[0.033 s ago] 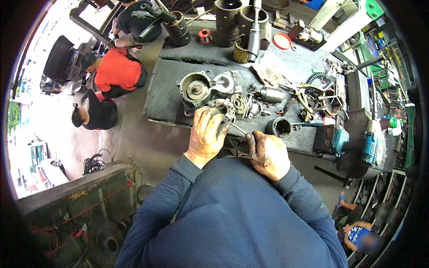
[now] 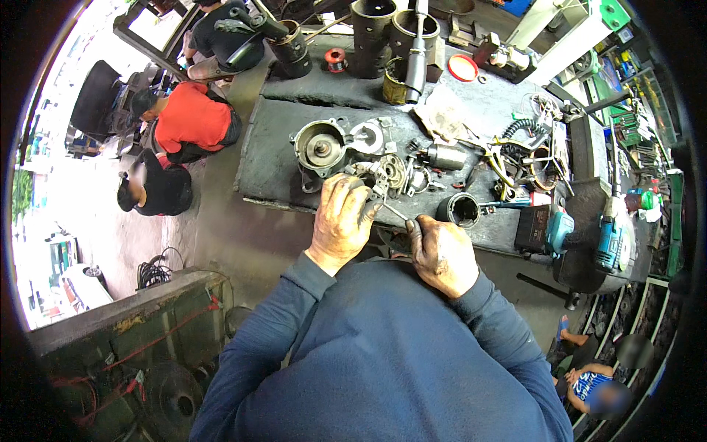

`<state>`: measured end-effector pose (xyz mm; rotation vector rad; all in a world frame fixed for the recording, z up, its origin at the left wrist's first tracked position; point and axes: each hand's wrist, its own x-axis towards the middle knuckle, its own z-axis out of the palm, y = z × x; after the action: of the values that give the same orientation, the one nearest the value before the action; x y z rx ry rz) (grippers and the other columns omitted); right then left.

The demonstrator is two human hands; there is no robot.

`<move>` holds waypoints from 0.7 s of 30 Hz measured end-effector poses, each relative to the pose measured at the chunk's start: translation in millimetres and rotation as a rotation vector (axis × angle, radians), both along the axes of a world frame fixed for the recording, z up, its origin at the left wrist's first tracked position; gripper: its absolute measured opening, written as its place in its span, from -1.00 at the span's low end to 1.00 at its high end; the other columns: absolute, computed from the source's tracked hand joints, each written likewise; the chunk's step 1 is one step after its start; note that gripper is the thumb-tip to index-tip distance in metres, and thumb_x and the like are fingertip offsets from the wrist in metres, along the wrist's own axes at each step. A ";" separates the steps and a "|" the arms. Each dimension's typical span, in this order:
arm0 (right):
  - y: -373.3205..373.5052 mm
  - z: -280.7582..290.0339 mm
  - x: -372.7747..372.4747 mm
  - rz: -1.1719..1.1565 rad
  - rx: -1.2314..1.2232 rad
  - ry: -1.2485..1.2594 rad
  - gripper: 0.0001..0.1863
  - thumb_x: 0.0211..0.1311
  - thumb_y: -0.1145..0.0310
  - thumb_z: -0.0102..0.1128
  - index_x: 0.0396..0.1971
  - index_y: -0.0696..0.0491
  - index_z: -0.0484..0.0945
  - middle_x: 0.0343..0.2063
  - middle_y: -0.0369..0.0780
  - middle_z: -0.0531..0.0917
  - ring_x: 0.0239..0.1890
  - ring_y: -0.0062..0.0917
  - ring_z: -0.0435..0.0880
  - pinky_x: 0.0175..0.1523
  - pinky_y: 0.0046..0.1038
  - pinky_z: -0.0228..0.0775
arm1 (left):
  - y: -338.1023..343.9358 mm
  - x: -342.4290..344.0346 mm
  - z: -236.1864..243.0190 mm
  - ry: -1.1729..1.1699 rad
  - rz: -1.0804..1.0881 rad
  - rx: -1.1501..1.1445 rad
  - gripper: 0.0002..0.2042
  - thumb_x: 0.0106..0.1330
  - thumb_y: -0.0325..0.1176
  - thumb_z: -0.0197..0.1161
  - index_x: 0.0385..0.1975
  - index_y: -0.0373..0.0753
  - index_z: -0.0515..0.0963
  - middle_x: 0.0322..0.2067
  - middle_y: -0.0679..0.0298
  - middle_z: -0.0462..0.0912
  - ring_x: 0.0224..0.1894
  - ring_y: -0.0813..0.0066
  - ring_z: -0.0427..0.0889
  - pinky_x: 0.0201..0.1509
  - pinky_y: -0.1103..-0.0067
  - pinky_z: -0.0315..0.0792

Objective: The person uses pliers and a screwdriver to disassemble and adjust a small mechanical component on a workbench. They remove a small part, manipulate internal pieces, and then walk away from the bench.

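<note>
My left hand is closed at the near edge of the bench, its fingers curled over a grey metal part that they mostly hide. My right hand grips the near end of a thin metal rod; any handle is hidden in the fist. The rod's far end reaches the left hand's fingertips, beside the part. Just beyond lie a round metal housing with a hollow centre, a pale cast cover and a ring-shaped metal part. A dark hollow cylinder stands right of the rod.
The dark workbench also bears tall black cylinders, a red lid, a small motor, pliers and a teal power tool. Several people sit or bend to the left, one in a red shirt. Another person sits lower right.
</note>
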<state>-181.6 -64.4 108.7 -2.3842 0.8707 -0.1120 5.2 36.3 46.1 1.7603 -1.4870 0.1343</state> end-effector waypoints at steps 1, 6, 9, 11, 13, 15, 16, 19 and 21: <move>-1.1 -2.1 -2.1 -0.003 -0.040 -0.052 -0.69 0.50 0.24 0.14 -0.42 0.14 0.59 -0.62 0.05 0.61 -0.51 0.03 0.66 -0.33 -0.01 0.48 | -5.8 -1.7 -0.4 0.015 -0.005 -0.016 -0.75 0.34 -0.33 0.39 -0.11 -0.31 0.55 -0.07 0.00 0.59 0.06 -0.13 0.52 0.21 0.11 0.40; -1.5 -3.4 -7.1 -0.111 -0.162 -0.006 -0.72 0.47 0.25 0.14 -0.46 0.07 0.52 -0.62 0.00 0.63 -0.54 -0.01 0.67 -0.40 -0.05 0.49 | -32.5 -8.3 -9.2 0.000 -0.050 -0.100 -0.77 0.35 -0.36 0.35 -0.14 -0.33 0.51 -0.09 -0.03 0.55 0.00 -0.13 0.50 0.17 0.09 0.39; -8.5 -2.7 -9.9 -0.169 -0.026 -0.004 -0.67 0.51 0.21 0.10 -0.45 0.10 0.55 -0.57 0.05 0.65 -0.47 0.04 0.68 -0.34 -0.03 0.48 | -50.6 -7.4 -9.2 -0.078 -0.087 -0.168 -0.77 0.31 -0.40 0.35 -0.16 -0.35 0.48 -0.15 -0.04 0.50 -0.06 -0.12 0.47 0.12 0.07 0.37; -12.3 -5.1 -19.6 -0.184 0.110 -0.064 -0.65 0.53 0.20 0.09 -0.43 0.12 0.56 -0.56 0.08 0.64 -0.44 0.07 0.68 -0.32 -0.03 0.48 | -56.2 -11.2 -6.6 -0.114 -0.124 -0.191 -0.77 0.28 -0.42 0.35 -0.17 -0.35 0.48 -0.17 -0.03 0.48 -0.07 -0.11 0.47 0.11 0.08 0.37; -17.4 -4.6 -24.6 -0.209 0.333 -0.100 -0.61 0.57 0.19 0.02 -0.40 0.16 0.58 -0.51 0.14 0.63 -0.36 0.13 0.66 -0.27 0.03 0.45 | -62.3 -13.3 -12.0 -0.132 -0.145 -0.184 -0.72 0.22 -0.39 0.38 -0.13 -0.34 0.53 -0.13 -0.02 0.52 -0.03 -0.08 0.49 0.12 0.06 0.34; -19.2 -14.3 -27.8 -0.240 0.500 -0.153 -0.60 0.58 0.18 0.00 -0.39 0.17 0.58 -0.49 0.16 0.63 -0.33 0.16 0.66 -0.25 0.06 0.43 | -71.4 -17.7 -10.6 -0.147 -0.159 -0.180 -0.73 0.22 -0.39 0.37 -0.14 -0.34 0.54 -0.14 -0.02 0.53 -0.04 -0.08 0.48 0.10 0.06 0.34; -17.4 -23.9 -27.0 -0.261 0.508 -0.208 -0.58 0.61 0.20 -0.04 -0.41 0.19 0.56 -0.54 0.13 0.61 -0.43 0.11 0.63 -0.28 0.03 0.40 | -74.7 -20.3 -14.7 -0.175 -0.145 -0.170 -0.75 0.24 -0.38 0.36 -0.17 -0.35 0.54 -0.16 -0.03 0.53 -0.06 -0.08 0.49 0.07 0.07 0.34; -22.4 -31.0 -37.1 -0.229 0.219 -0.131 -0.58 0.63 0.23 -0.03 -0.44 0.19 0.53 -0.60 0.08 0.56 -0.56 -0.05 0.54 -0.35 -0.08 0.36 | -80.4 -28.5 -23.4 -0.125 -0.143 -0.153 -0.76 0.26 -0.37 0.36 -0.18 -0.35 0.53 -0.16 -0.05 0.52 -0.05 -0.11 0.49 0.08 0.05 0.34; -25.0 -32.9 -41.4 -0.231 0.350 -0.193 -0.55 0.64 0.20 -0.01 -0.44 0.22 0.51 -0.63 -0.03 0.51 -0.58 -0.25 0.42 -0.36 -0.14 0.33 | -82.8 -32.3 -28.2 -0.138 -0.135 -0.121 -0.76 0.28 -0.36 0.35 -0.19 -0.36 0.51 -0.16 -0.09 0.50 -0.05 -0.16 0.48 0.09 0.02 0.35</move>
<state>-223.0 -89.4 75.8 -1.9107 0.9804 -0.2543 -27.1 -46.5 18.0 1.5758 -1.6561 0.2750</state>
